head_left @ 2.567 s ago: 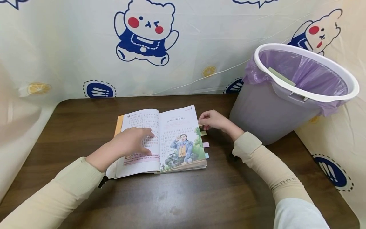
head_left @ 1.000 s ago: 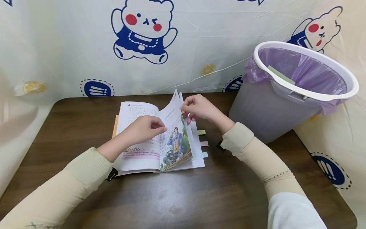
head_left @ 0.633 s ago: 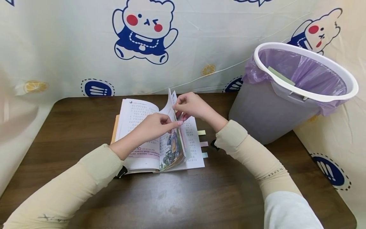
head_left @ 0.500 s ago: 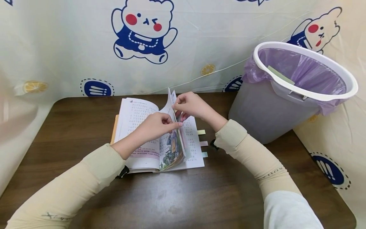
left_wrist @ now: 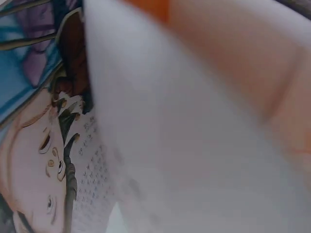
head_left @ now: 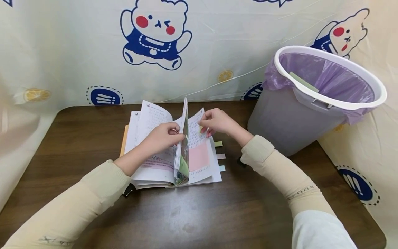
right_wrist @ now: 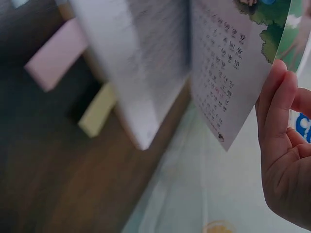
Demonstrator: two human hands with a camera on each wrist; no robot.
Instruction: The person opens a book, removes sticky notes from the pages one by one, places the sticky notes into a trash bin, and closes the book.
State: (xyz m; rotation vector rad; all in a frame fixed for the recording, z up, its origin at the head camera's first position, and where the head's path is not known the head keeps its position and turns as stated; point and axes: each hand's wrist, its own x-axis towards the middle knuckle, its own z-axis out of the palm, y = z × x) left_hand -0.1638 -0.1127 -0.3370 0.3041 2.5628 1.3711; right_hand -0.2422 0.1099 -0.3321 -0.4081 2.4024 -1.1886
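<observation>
A picture book lies spread on the table, some of its leaves raised. With thumb and fingers, my left hand holds a bundle of pages upright near the middle of the book; in the left wrist view a blurred white page covers much of the scene. My right hand pinches the outer edge of a right-hand page, near a small yellow tab. That page bears a pink rectangle. In the right wrist view the fingers touch a printed page's edge.
Green, pink and blue sticky tabs project from the book's right side. A grey bin with a purple liner stands at the back right, a greenish strip inside. A patterned curtain hangs behind the brown table.
The right hand lifted pages leftward, then moved back right with one page. The left hand came across the book and now holds the upright bundle, which shifted left.
</observation>
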